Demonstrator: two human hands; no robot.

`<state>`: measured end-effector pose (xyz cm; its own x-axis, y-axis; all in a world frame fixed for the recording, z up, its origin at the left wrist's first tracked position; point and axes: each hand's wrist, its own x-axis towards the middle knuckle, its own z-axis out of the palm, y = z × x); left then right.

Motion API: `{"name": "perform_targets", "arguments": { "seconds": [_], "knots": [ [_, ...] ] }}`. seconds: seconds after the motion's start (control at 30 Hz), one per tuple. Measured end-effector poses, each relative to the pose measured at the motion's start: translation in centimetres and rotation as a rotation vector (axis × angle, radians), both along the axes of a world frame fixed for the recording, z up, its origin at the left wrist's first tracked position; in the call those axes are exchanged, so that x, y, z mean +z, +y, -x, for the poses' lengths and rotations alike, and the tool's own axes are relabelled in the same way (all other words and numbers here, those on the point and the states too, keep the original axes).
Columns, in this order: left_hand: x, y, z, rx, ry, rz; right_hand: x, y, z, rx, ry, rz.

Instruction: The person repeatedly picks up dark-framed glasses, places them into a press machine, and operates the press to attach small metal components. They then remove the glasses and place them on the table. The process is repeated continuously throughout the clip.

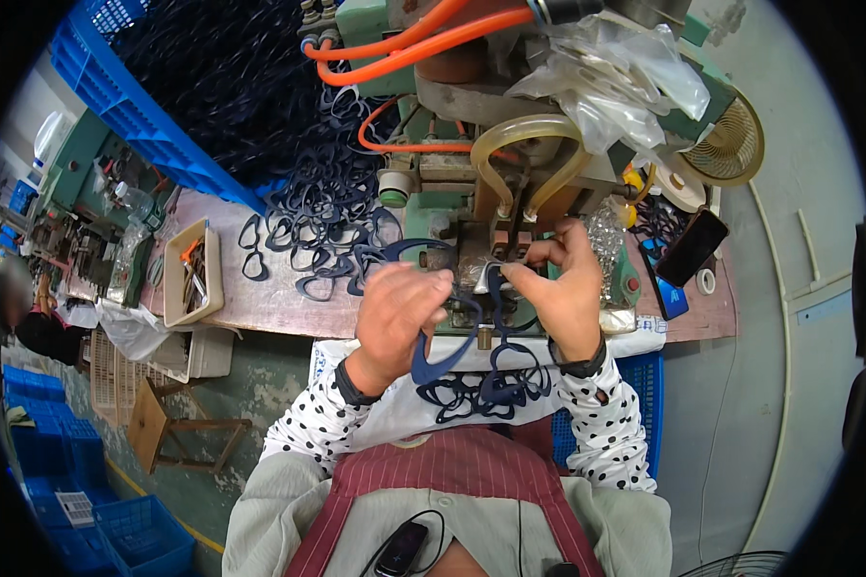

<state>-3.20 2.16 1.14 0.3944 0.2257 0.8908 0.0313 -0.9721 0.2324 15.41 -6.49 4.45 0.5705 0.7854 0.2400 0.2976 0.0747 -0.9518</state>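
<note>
My left hand [399,313] is closed on a dark blue glasses frame front [445,363] that hangs below its fingers, left of the machine's fixture. At the fixture of the bench machine [476,255], my right hand [563,284] has its thumb and fingers pinched at a second dark blue glasses frame front [497,313]. That piece's upper end lies by the small metal block, and its lower rim hangs toward me. Several more dark frame fronts [462,396] lie on the white cloth [375,423] over my lap.
Loose frame fronts [327,236] spread over the table, left of the machine, by a blue crate [135,115] heaped with dark pieces. Orange hoses [404,53] arch overhead. A beige tray [216,274] of tools stands left. At right are a phone [693,247] and a fan [726,144].
</note>
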Motion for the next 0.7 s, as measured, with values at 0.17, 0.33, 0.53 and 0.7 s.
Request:
{"name": "perform_targets", "arguments": {
  "seconds": [0.17,0.33,0.53,0.7],
  "knots": [
    [0.5,-1.4,-0.8,-0.203,0.038,-0.053,-1.3,0.5,0.5,0.016,0.112,-0.103],
    [-0.1,-2.9,-2.8,-0.408,0.111,-0.108,-1.6,-0.3,-1.5,-0.005,-0.032,-0.123],
    [-0.8,-2.5,-3.9,-0.483,0.139,-0.056,-8.2,-4.0,-10.8,-0.588,-0.424,0.076],
    [-1.2,-2.2,-3.9,-0.515,0.123,-0.027,-10.9,-6.0,-11.1,-0.474,-0.850,0.193]
  ]
}}
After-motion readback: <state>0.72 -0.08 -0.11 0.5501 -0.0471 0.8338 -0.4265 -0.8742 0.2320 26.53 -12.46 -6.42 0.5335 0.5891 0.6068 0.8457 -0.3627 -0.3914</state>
